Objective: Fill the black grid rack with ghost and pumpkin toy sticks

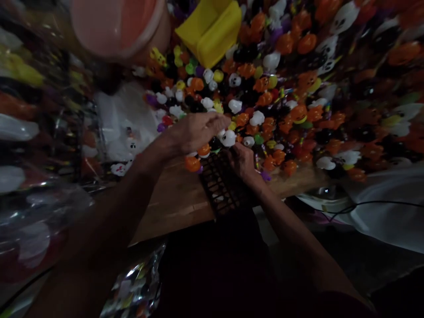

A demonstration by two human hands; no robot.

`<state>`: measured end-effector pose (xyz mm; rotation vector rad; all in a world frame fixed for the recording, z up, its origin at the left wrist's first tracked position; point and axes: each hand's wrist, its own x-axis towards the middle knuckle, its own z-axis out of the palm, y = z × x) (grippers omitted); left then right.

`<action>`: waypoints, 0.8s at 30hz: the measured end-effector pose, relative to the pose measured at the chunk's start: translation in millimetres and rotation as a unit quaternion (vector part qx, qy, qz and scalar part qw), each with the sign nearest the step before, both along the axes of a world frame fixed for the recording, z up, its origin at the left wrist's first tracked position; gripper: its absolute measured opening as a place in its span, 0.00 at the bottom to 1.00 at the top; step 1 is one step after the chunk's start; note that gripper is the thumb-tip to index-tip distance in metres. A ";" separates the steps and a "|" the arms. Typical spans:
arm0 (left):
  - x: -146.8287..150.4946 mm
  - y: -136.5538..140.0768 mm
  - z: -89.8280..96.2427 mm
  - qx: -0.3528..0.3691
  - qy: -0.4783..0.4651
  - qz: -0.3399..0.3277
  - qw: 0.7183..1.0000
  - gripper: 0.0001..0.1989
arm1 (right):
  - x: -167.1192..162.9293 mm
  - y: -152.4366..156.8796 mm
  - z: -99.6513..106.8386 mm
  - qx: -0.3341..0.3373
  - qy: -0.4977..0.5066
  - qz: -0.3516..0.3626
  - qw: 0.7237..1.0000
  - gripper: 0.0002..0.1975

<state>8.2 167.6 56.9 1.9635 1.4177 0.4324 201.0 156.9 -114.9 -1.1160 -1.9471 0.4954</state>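
Note:
My left hand (197,130) reaches in from the left over the near edge of a heap of small plastic toys, its fingers stretched out to the right. Just below its fingertips is a white ghost-like toy (228,138), between my two hands; whether a finger touches it I cannot tell. My right hand (244,162) is closed, fingers curled at the upper right of a dark grid rack (220,183). What those fingers hold is hidden. Orange pumpkin toys (192,164) lie left of the rack, under my left hand.
Orange, white, black and purple toys (298,112) spread across the wooden table (180,201). A yellow scoop-like container (212,33) and a pink tub (119,28) stand at the back. Clear bags (39,198) lie left; a black cable (380,202) runs right.

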 end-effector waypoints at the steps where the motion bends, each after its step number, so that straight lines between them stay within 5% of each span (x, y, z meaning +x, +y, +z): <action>1: 8.0 -1.2 -2.9 0.006 0.040 -0.019 0.999 0.29 | 0.4 -0.2 -1.6 0.009 0.002 0.004 1.000 0.07; 4: 27.3 -1.9 -9.1 0.006 0.156 -0.084 0.984 0.33 | 2.0 -0.1 -5.4 0.016 0.010 0.026 0.999 0.06; 7: 38.3 -2.4 -13.3 0.028 0.220 -0.119 0.968 0.25 | 2.4 -0.1 -7.7 0.011 0.022 0.039 0.999 0.06; 11: 45.9 -9.3 -23.0 0.092 0.275 -0.074 0.954 0.16 | -0.8 -2.4 -11.7 0.014 0.026 0.025 0.999 0.06; 18: 52.2 -16.5 -20.7 0.123 0.283 -0.051 0.950 0.21 | -11.0 -4.5 -0.3 -0.030 0.008 0.001 1.000 0.05; 21: 37.9 -37.3 -1.3 0.217 0.203 0.037 0.954 0.29 | -1.1 -15.2 21.6 -0.039 -0.011 -0.013 0.999 0.07; 24: 8.2 -84.7 -1.0 0.287 0.107 0.225 0.925 0.23 | 31.0 -37.9 41.9 -0.012 -0.021 -0.066 0.998 0.10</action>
